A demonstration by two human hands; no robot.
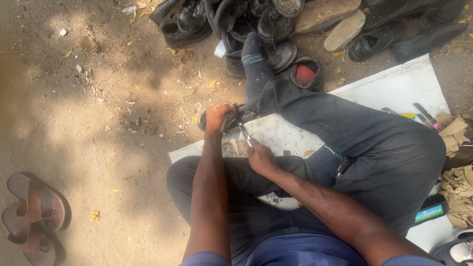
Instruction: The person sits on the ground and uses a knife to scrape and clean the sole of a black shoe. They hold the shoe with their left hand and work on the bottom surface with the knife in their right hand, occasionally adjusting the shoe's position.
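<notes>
Seemingly the step in hand is work on the edge of a black shoe with a small metal tool, judging from how both hands meet over it. The left hand is curled around the shoe's left end, fingers wrapped over it, pinning it against the white board the person sits on. The right hand is closed tightly around the tool's lower end, and the tool's tip points up and away, touching the shoe just right of the left hand. Whether the tool is pliers, a knife or an awl is too small to tell.

The next move, as a judgement, calls for a steady hold from the left hand while the right pulls or pries along the shoe's edge, keeping the tip clear of the holding thumb.

So the shoe lies just beyond the right hand, on its far side, beside the socked foot stretched toward the heap of dark shoes. 2 brown sandals sit on the dirt at near left, well apart; a few tools rest on the board's far right edge.
</notes>
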